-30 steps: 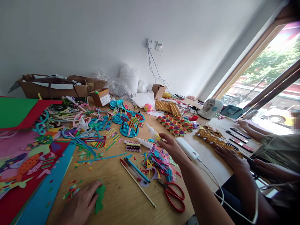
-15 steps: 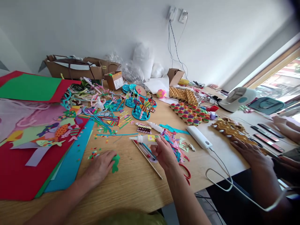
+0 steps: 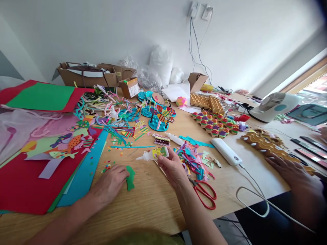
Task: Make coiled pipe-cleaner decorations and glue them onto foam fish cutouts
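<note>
My left hand (image 3: 112, 180) rests low over the wooden table, its fingertips closed on the edge of a green paper cutout (image 3: 130, 178). Small colourful paper bits (image 3: 106, 166) lie just beyond its knuckles. To the right, my right hand (image 3: 170, 166) is closed around a small clear glue bottle (image 3: 155, 153) with a yellow label, held above the table with its nozzle pointing left and slightly down. Red-handled scissors (image 3: 205, 194) lie beside my right wrist, close to a heap of paper scraps (image 3: 192, 158).
Red and blue sheets (image 3: 25, 180) cover the left side. Decorated blue discs (image 3: 158, 124), painted egg cartons (image 3: 214, 124) and boxes (image 3: 88, 76) stand farther back. A white power bank (image 3: 226, 152) with a cable lies right, near another person's hand (image 3: 283, 168).
My right hand has turned the glue bottle, so its nozzle now tips lower and its label shows more. The view has shifted left, and the scissors show more fully. My left hand stays at the green cutout.
</note>
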### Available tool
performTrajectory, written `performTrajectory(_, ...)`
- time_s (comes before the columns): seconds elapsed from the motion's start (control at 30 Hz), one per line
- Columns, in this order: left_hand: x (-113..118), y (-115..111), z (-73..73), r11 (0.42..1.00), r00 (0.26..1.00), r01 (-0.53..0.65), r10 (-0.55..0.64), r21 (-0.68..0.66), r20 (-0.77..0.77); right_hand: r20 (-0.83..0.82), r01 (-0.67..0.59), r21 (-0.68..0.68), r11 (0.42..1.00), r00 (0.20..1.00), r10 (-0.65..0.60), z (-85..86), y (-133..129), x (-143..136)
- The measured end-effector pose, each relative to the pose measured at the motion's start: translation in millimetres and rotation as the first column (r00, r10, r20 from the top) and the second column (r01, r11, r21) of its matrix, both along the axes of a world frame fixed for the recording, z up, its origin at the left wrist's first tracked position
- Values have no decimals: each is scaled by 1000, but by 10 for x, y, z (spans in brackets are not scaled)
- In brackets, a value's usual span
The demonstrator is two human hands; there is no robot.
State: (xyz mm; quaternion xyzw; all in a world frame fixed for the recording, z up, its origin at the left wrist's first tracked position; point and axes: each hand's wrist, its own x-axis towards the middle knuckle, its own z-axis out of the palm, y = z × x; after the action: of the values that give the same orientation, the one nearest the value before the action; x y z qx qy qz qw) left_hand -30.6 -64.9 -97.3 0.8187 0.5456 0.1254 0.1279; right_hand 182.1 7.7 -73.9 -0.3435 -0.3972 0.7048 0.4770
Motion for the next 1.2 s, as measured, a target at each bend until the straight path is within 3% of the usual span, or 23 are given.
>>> performTrajectory(0.13, 11, -102, -20, 996, 999, 54, -53, 73, -14, 93, -30, 70, 997, 995, 23, -11, 7, -93)
performTrajectory(0.37, -35, -215, -301, 949, 992, 110, -86, 295, -95, 260, -189, 193, 963, 956, 136, -23, -32, -249)
performTrajectory(0.57, -41, -225, -365, 934, 994, 105, -87, 341, -66, 475, -254, 341, 905, 878, 68, -92, -48, -319)
performTrajectory(1.2, 0, -239, -447, 941, 998, 37, -50, 336, 29, 583, -311, 455, 834, 813, -15, 30, -138, -422)
